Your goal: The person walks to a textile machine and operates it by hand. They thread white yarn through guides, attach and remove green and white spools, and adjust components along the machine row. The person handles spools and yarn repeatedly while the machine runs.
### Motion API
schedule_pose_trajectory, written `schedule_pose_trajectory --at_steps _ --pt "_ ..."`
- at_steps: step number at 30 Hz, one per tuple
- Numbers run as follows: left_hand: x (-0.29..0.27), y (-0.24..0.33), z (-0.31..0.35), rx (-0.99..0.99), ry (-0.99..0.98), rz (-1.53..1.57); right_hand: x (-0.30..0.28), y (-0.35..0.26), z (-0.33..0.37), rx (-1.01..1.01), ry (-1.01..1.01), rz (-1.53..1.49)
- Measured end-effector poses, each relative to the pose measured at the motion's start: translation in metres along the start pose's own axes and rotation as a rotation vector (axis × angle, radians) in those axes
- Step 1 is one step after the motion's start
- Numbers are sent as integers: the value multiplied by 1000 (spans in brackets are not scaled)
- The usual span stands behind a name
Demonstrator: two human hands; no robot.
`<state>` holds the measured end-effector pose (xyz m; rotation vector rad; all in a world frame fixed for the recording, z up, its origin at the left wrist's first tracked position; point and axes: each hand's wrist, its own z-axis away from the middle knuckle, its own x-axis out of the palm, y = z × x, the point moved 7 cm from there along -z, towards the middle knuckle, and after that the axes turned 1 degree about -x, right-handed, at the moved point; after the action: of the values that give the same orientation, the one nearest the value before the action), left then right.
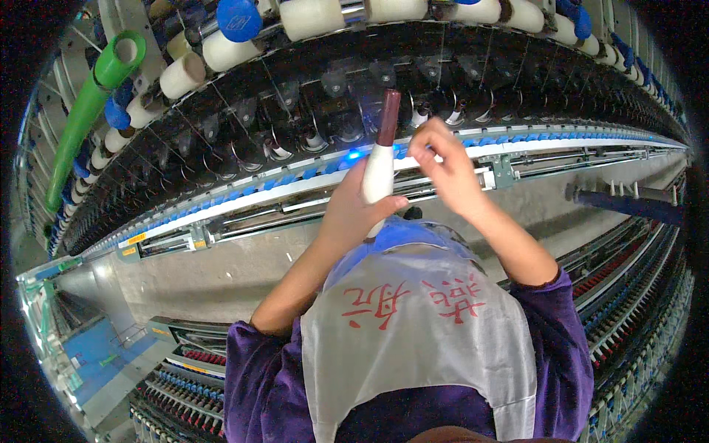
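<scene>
My left hand (pixel 353 201) is wrapped around a yarn bobbin (pixel 379 176) wound with white yarn. The bobbin stands nearly upright in front of my apron, its bare dark-red tube end (pixel 388 118) pointing away from me. Just to the right of it, my right hand (pixel 447 166) is raised with its fingers curled together in a pinch. A small pale spot shows at those fingers, but what they hold is too small to make out. Beyond both hands runs the spinning frame's rail (pixel 295 176) with its row of blue parts.
Large white yarn rolls (pixel 312 18) line the top of the spinning frame. A green tube (pixel 96 118) slants down at the left. Pale pegs stand on a dark bar (pixel 628 203) at the right. Behind me is another machine with rows of bobbins (pixel 181 399); a grey floor (pixel 221 269) lies between.
</scene>
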<state>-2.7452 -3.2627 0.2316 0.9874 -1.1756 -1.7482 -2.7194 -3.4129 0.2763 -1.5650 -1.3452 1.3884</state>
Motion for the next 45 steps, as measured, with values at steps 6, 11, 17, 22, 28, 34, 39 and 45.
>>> schedule_pose_trajectory --at_steps 6,11,17,22,28,34,39,45 --pt "-2 0 3 41 -1 113 26 1 12 -34 -129 -20" --pt "-5 2 4 120 38 -76 10 -1 0 -63 -16 -128" --pt "-6 -4 7 277 177 -488 -33 21 -5 75 330 -416" --pt "-21 -43 9 242 192 -704 -116 57 4 142 451 -1068" --pt "-76 -75 25 138 348 -716 -324 60 97 -31 994 -867" --pt "-63 -52 28 95 279 948 -323 129 170 288 1049 -274" --pt "-39 20 23 252 -141 1165 -282 178 195 541 969 -152" --pt "-7 46 21 151 -401 1047 -283 181 185 330 781 -39"
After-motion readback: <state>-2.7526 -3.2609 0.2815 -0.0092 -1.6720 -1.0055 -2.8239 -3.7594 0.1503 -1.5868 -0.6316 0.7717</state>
